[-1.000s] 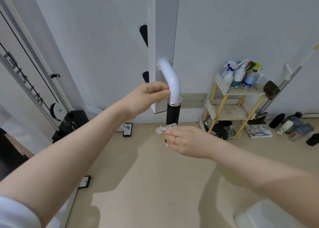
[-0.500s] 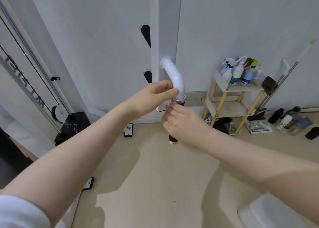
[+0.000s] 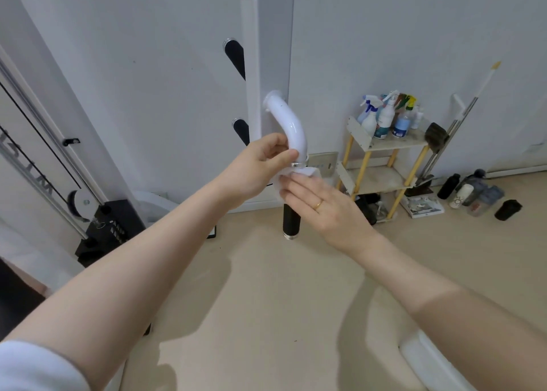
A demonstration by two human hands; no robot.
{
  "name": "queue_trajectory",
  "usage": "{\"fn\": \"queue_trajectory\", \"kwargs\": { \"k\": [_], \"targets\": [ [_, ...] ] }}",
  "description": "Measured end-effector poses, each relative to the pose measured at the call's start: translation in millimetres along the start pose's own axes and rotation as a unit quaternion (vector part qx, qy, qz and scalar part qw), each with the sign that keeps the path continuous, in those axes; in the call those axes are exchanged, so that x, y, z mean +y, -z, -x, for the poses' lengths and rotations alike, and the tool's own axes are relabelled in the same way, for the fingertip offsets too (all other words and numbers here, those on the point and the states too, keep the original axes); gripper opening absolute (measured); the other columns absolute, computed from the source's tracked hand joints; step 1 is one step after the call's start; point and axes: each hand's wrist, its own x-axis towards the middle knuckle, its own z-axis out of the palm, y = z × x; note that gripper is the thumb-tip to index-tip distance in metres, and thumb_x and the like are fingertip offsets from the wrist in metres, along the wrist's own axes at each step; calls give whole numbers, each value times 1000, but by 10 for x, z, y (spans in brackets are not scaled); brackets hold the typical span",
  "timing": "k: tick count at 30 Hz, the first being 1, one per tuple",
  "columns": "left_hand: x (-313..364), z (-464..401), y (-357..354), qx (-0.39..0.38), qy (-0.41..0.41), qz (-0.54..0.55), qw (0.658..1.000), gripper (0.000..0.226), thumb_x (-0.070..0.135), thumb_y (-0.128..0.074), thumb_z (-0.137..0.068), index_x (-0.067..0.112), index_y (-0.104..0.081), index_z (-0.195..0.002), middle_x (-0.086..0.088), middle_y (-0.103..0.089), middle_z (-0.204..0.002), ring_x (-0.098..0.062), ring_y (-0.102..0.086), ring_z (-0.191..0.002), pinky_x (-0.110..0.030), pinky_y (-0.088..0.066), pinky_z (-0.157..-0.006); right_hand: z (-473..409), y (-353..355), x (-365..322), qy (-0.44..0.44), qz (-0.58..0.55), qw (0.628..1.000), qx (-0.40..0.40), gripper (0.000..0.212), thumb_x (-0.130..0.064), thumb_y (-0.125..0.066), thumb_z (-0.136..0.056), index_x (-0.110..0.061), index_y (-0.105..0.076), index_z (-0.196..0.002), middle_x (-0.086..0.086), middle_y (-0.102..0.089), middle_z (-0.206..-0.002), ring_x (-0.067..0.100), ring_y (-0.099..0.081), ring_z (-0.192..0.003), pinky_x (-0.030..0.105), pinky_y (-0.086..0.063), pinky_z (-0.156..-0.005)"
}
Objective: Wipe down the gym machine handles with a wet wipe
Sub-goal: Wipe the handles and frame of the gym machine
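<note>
We steady the white tube (image 3: pixel 291 130) in our gripping left hand (image 3: pixel 260 165); our flat-fingered right hand (image 3: pixel 322 204) presses the wet wipe (image 3: pixel 307 172) onto the black grip (image 3: pixel 291 220); wiping downward seems next.

There is one view only, a wide-angle camera worn on the person's head, looking forward and down along both outstretched forearms. It sits close to the hands, with the curved handle (image 3: pixel 288 130) on the white post (image 3: pixel 268 50) near the centre. The edges bend, so the shelf (image 3: pixel 381 165) probably stands straighter than it looks.
</note>
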Motion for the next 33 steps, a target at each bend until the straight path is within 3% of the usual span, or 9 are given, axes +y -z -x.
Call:
{"fn": "queue_trajectory", "kwargs": {
  "k": [5,10,13,15,18,22,25,29,33],
  "targets": [
    [-20,23,-60,30,-7,35,999,16,16,-50,-96,10,-58,-108,-4,-66,-100,-6,-60,-87,-19,-46,-78,16,-157,-362,-233,-141,962,23,54,4,-54,-85,-6,-33,-134,4,-30,-141,7,-7,-143,20,-12,-116],
    [-34,61,-70,52,-12,44,998,13,14,-49,-96,14,-57,-106,8,-63,-90,9,-58,-74,-7,-42,-70,-281,-3,-393,-443,-286,842,115,30,-7,-44,-91,3,-53,-118,15,-52,-122,15,-45,-111,4,-28,-97],
    [-42,81,-80,67,-16,14,998,13,17,-49,-96,18,-56,-107,10,-62,-93,10,-55,-78,-6,-40,-72,-311,-19,-251,-514,-376,770,42,22,-13,-38,-96,-5,-58,-94,10,-61,-87,11,-49,-79,13,-36,-67],
    [-63,86,-73,68,-13,-4,998,13,20,-49,-96,20,-56,-108,10,-61,-94,8,-54,-79,-9,-42,-74,-161,-68,-255,-552,-473,684,-63,24,-15,-38,-100,-10,-61,-93,7,-62,-84,10,-50,-82,9,-36,-63],
    [-94,107,-65,66,-1,27,997,17,27,-51,-92,22,-57,-106,14,-63,-92,3,-57,-82,-14,-44,-77,146,-143,-322,-539,-579,562,-242,33,-27,-41,-99,-37,-69,-87,-2,-70,-92,15,-59,-97,9,-38,-83],
    [-76,156,-58,69,15,57,996,15,23,-52,-90,20,-59,-103,16,-66,-89,-4,-60,-85,-21,-47,-79,-133,-260,-48,-513,-650,532,-179,29,-12,-38,-98,-19,-66,-102,17,-66,-110,22,-59,-99,41,-41,-104],
    [-23,226,-53,73,21,65,995,13,22,-54,-89,17,-59,-100,10,-68,-92,-7,-63,-89,-17,-47,-80,-315,-291,93,-483,-717,481,-146,27,-5,-39,-96,-11,-64,-104,11,-66,-98,24,-59,-93,34,-46,-94],
    [104,286,-59,95,50,40,993,45,46,-59,-71,14,-58,-103,8,-66,-96,-6,-63,-92,-16,-46,-79,-75,-427,13,-438,-687,481,-324,23,-11,-46,-93,-7,-64,-106,-1,-66,-87,16,-62,-87,38,-42,-102],
    [176,276,-48,156,92,-83,980,41,43,-64,-74,16,-61,-105,0,-66,-103,-10,-61,-98,-29,-50,-87,-446,-391,191,-399,-790,400,-238,28,-9,-39,-94,-13,-66,-97,8,-68,-91,30,-60,-95,50,-39,-100]
  ]
}}
